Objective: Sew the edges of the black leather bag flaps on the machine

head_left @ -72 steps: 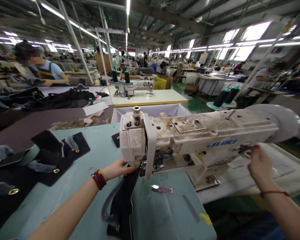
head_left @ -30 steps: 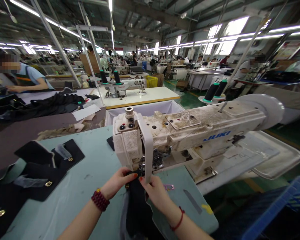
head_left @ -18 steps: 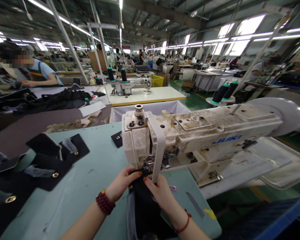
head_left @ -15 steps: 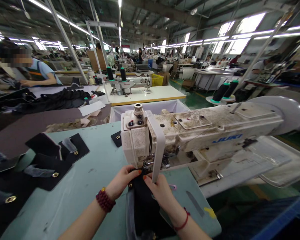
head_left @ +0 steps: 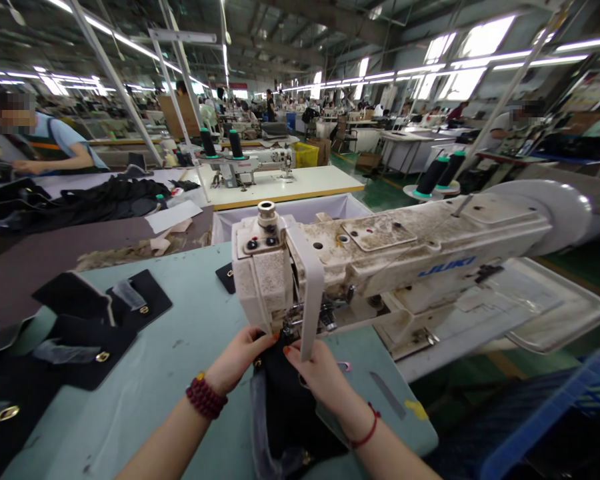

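Observation:
A worn white Juki sewing machine (head_left: 380, 267) stands on a pale green table (head_left: 180, 347). A black fabric piece (head_left: 285, 407) lies under its needle and runs toward me. My left hand (head_left: 237, 357) grips the piece's left edge right at the needle, fingers curled. My right hand (head_left: 317, 373) presses and holds the piece on the right side, fingertips close to the presser foot. Both wrists wear red bracelets.
Black cut pieces with gold eyelets (head_left: 100, 320) lie on the table's left. Pink snips (head_left: 344, 366) rest right of my right hand. Thread cones (head_left: 437, 175) stand behind the machine. A person in blue (head_left: 40, 143) works at the far left; a blue crate (head_left: 555, 427) sits low right.
2.4 s ago my right hand was at the machine's right end; it has come to the fabric at the needle. Since then both hands hold the piece with little movement.

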Motion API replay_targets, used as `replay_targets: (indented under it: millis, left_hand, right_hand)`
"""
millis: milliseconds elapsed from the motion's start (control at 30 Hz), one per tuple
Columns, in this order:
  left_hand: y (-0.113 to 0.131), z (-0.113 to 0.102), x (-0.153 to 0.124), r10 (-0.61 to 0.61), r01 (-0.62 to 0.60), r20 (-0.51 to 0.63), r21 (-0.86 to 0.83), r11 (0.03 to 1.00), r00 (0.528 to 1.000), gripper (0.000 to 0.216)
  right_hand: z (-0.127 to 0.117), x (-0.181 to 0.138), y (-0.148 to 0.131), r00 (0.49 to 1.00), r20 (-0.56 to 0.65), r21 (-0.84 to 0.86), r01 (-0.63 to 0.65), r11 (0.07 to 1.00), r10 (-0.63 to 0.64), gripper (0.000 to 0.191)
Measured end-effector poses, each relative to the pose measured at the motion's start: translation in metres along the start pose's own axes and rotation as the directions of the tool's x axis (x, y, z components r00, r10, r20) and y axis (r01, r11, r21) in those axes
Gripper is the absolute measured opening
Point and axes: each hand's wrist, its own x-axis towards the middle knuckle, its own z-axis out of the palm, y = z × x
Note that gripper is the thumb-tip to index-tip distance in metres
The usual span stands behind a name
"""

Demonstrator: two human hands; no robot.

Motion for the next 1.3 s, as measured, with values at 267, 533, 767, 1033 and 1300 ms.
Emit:
replay_targets:
  millis: [267,533,767,1033,1300]
  left_hand:
    - [-0.093,-0.019,-0.055,0.495,-0.234,-0.387,0.552,0.800,0.778,0.039]
    - [-0.085,0.018,-0.069,0.280,-0.216,-0.223,0.274,0.937,0.934,0.057]
    - [-0.045,0.056,-0.057,-0.255,0.179,-0.182,-0.351,0.919,0.950,0.054]
    - [-0.035,0.051,-0.063,-0.243,0.145,-0.242,-0.362,0.921,0.939,0.043]
    - [-0.037,0.048,-0.065,-0.247,0.190,-0.176,-0.287,0.939,0.953,0.035]
  right_hand:
    - [-0.010,-0.037,0.029,0.990,0.134,-0.157,0.074,0.985,-0.053,0.045]
    - [0.006,-0.042,0.041,0.972,0.212,0.139,-0.136,0.981,0.105,0.065]
    - [0.009,-0.042,0.030,0.971,0.191,0.210,-0.187,0.960,0.147,0.067]
    - [0.013,-0.045,0.037,0.969,0.190,0.306,-0.214,0.928,0.161,0.060]
    - [0.018,-0.052,0.033,0.974,0.154,0.354,-0.213,0.911,0.168,0.064]
